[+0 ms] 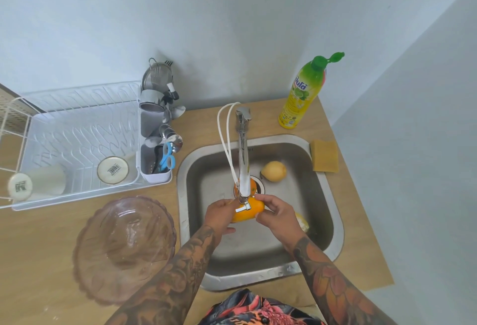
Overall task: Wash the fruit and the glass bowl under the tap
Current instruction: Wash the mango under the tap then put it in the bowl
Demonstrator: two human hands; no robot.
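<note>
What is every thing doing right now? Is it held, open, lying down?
Orange fruit: held by both hands under the tap.
Left hand: gripping the fruit.
Right hand: gripping the fruit.
Lemon: lying loose in the sink.
Second orange: lying over the drain, behind the spout.
Glass bowl: upright on the counter, empty.
Soap bottle: standing, cap flipped open.
Sponge: flat on the counter.
Cups: in the rack, bottoms facing the camera.

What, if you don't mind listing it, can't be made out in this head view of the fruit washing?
- Orange in both hands: the tap and fingers cover part of it.
- Second orange over the drain: mostly behind the tap.
- Yellow fruit by the right wrist: mostly hidden by the hand.
- Running water: not discernible.
- Glass bowl: near rim hidden by the left forearm.
</note>
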